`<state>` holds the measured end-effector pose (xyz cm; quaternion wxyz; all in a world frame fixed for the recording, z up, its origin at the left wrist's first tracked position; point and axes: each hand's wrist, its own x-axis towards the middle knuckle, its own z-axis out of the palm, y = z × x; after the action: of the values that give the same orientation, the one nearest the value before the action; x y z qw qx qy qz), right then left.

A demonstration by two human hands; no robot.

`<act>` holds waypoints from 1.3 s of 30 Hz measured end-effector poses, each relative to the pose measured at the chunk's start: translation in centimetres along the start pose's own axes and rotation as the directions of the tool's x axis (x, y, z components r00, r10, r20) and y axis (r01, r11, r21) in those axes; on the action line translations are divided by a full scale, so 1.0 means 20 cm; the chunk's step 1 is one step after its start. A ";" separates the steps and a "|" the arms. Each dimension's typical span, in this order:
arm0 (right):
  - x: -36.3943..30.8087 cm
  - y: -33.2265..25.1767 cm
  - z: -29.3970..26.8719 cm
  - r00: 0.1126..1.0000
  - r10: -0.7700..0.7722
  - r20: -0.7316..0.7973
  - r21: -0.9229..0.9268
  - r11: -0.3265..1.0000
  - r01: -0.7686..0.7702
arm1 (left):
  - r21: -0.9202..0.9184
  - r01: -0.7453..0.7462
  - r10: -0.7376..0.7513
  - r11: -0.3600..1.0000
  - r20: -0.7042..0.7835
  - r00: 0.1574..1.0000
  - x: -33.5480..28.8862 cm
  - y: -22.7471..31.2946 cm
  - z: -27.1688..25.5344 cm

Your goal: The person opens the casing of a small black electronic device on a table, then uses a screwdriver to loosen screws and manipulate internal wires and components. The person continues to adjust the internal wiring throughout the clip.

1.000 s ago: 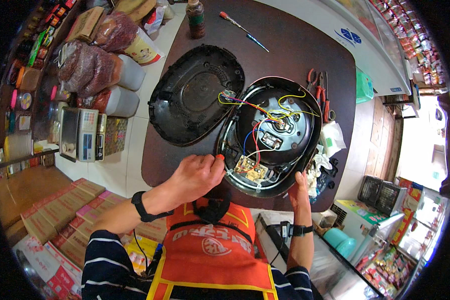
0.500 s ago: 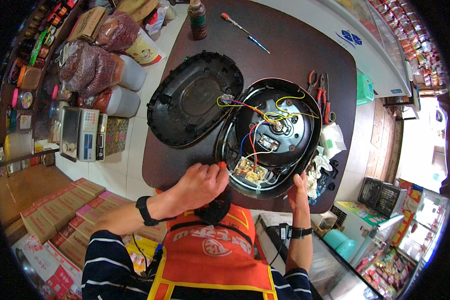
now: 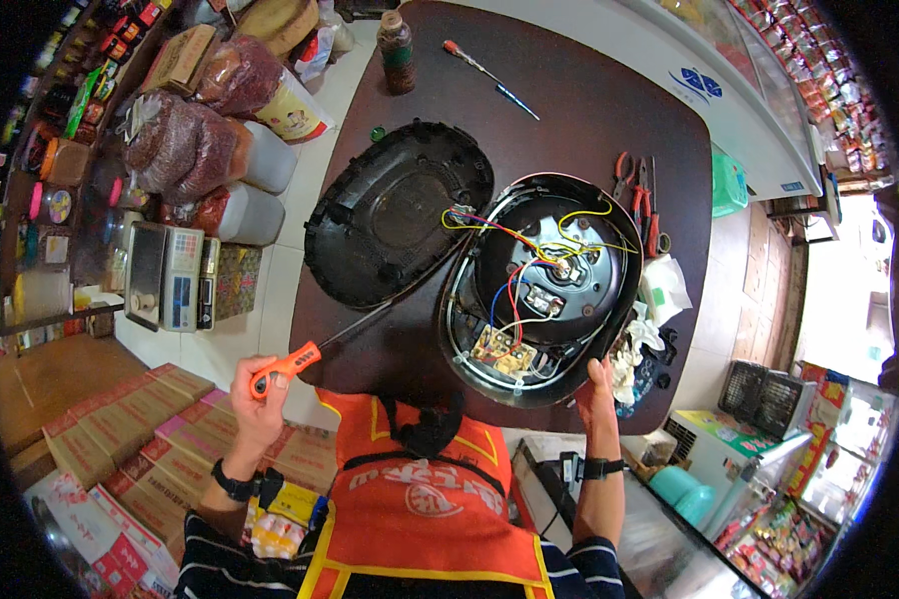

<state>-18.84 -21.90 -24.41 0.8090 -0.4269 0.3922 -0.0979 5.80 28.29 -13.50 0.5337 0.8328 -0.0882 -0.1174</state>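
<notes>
My left hand (image 3: 257, 404) is closed around the orange handle of a screwdriver (image 3: 288, 367), at the table's left front corner. The thin shaft points up and right, its tip ending close to the near edge of the black oval cover (image 3: 400, 213). To the right of the cover lies an opened electric cooker (image 3: 541, 230), underside up, with yellow, red, blue and white wires and a small circuit board (image 3: 505, 349) exposed. Several wires reach across to the cover. My right hand (image 3: 597, 397) grips the cooker's lower right rim, thumb up; its other fingers are mostly hidden.
Pliers (image 3: 641, 200) and other red-handled tools lie at the table's right. Crumpled tissue (image 3: 637, 344) sits beside the cooker. A second screwdriver (image 3: 489, 78) and a brown bottle (image 3: 396, 52) are at the far side. Cartons (image 3: 130, 424) stand on the floor at left.
My left hand has moved left from beside the cooker's near rim, and the screwdriver's handle and shaft now show. The cooker and cover have shifted slightly toward me. My right hand stays at the rim.
</notes>
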 end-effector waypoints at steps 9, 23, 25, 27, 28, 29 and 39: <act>0.02 0.02 -0.04 0.996 0.044 -0.074 -0.033 0.998 -0.046 | 0.277 0.006 -0.034 0.961 0.097 0.995 0.03 -0.51 0.58; 0.06 0.04 -0.03 0.989 -0.065 0.134 0.015 0.998 0.064 | 0.162 -0.322 0.282 0.933 0.227 0.932 0.78 0.33 0.04; 0.08 0.04 -0.04 0.990 -0.045 0.130 0.009 0.999 0.044 | 0.307 -0.495 0.344 0.813 0.434 0.833 1.16 0.43 0.25; 0.08 0.05 -0.05 0.997 -0.026 0.070 -0.014 1.000 0.027 | 0.272 -0.575 0.386 0.771 0.518 0.763 1.51 0.50 0.59; 0.07 0.05 -0.04 0.999 -0.018 0.037 -0.042 0.999 0.020 | 0.285 -0.662 0.437 0.694 0.564 0.701 1.65 0.52 0.75; 0.07 0.05 -0.04 0.994 -0.076 0.085 -0.044 0.996 0.080 | 0.299 -0.689 0.388 0.660 0.651 0.653 1.80 0.55 0.90; 0.07 -0.10 0.03 0.996 0.001 0.088 -0.005 1.000 -0.001 | 0.414 -0.741 -0.047 0.529 0.886 0.461 2.41 0.41 1.85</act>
<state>-17.20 -23.52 -23.40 0.8244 -0.4325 0.3568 -0.0777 41.06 -20.41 -25.92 0.0281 0.7693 -0.5576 -0.3105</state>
